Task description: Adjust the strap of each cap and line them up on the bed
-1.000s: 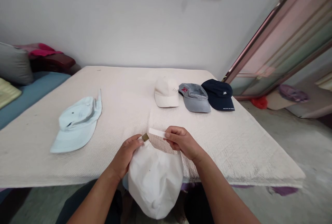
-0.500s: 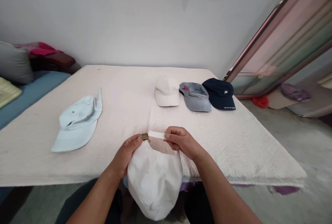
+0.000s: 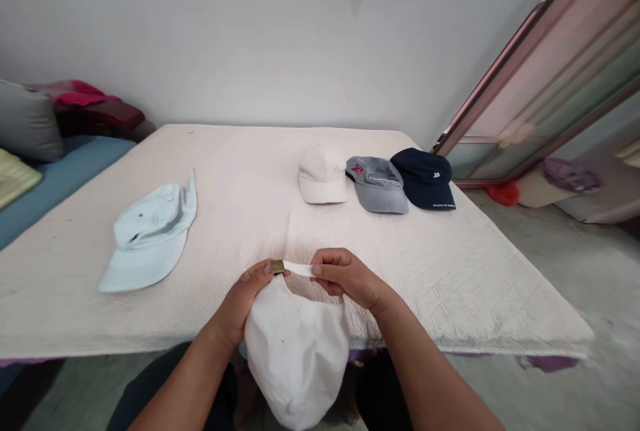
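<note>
A white baseball cap (image 3: 296, 358) hangs at the table's near edge, its back opening facing up and away from me. My left hand (image 3: 250, 294) is closed on the cap's left side, thumb against the brass buckle (image 3: 277, 266). Between thumb and fingers, my right hand (image 3: 350, 278) pinches the white strap (image 3: 299, 269), which runs from the buckle across the opening. The strap's far end is hidden by my right fingers.
On the cloth-covered table (image 3: 240, 171) lie a light blue cap (image 3: 150, 238) at left, and a cream cap (image 3: 323, 174), a grey cap (image 3: 379, 184) and a navy cap (image 3: 424, 179) at back right. A wall (image 3: 250, 51) stands behind.
My right hand has shifted slightly left and down with the strap, which now slopes down toward the right. The buckle and the cap have dropped a little.
</note>
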Demonstrator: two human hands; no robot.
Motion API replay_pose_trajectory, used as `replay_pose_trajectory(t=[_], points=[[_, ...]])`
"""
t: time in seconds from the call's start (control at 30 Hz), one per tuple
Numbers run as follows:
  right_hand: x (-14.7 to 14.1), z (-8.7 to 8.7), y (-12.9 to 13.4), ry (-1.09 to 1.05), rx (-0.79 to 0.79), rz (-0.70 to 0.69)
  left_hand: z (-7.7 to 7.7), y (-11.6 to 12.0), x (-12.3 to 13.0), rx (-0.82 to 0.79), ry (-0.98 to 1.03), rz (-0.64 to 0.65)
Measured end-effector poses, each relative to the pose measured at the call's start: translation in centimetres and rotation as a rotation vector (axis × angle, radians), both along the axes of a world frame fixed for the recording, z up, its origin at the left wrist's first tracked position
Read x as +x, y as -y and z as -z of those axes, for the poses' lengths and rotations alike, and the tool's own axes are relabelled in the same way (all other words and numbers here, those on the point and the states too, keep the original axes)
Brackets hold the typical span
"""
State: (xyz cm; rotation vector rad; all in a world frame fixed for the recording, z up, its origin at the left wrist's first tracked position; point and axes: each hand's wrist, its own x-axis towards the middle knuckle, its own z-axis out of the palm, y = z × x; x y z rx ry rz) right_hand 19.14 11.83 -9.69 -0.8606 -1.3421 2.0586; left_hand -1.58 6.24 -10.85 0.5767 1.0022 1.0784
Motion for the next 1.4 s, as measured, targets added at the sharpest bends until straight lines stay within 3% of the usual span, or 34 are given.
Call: replay_pose_trajectory(t=[0.5,0.87,1.1,1.27,1.4], points=[[0.0,0.3,-0.1,0.029,0.118,-0.035,0.5,0.1,0.1,-0.046,-0.008,0.053],[0.0,0.0,0.0,0.076,0.179,-0.065,0.0,0.0,0.9,-0.056,0.042,0.064],[-0.3,0.0,0.1,0.047,0.086,-0.089,-0.1,-0.1,1.2,-0.087,-0.140,0.031],[-0.8,-0.1,0.2,-0.048,-0.012,-0.167,0.1,0.1,1.4,-0.045,-0.114,0.184],[-0.9,0.2,0.2,-0.085,-0.010,-0.216,0.1,0.3,1.4,-0.047,-0.140,0.207]])
